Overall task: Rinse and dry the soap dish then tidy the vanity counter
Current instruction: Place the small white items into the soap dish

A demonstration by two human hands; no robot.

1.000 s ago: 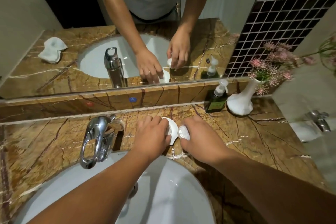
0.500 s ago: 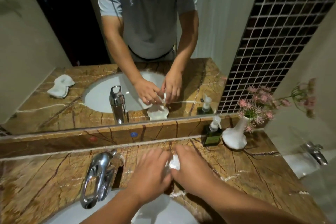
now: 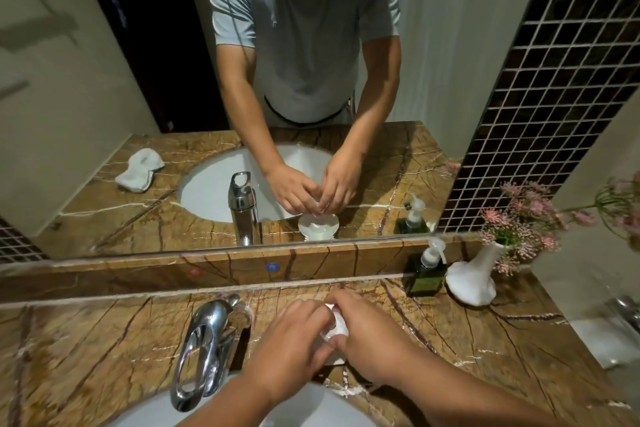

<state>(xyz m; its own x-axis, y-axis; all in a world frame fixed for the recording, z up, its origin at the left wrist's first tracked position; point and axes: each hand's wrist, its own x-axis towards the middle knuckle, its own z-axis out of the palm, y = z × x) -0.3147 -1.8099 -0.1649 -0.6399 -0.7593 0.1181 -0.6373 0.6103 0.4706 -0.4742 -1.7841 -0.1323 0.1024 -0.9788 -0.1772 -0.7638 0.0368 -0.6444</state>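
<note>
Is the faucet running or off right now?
Off, as far as shows: no stream falls from the chrome faucet into the white sink, and its mirror reflection shows no water either.

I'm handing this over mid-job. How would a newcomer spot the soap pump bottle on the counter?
Start at the chrome faucet behind the sink and follow the marble backsplash to the right. Against it stands the soap pump bottle, just left of the white vase of pink flowers. It is the only dark green, square-sided thing there, topped with a white pump.
</note>
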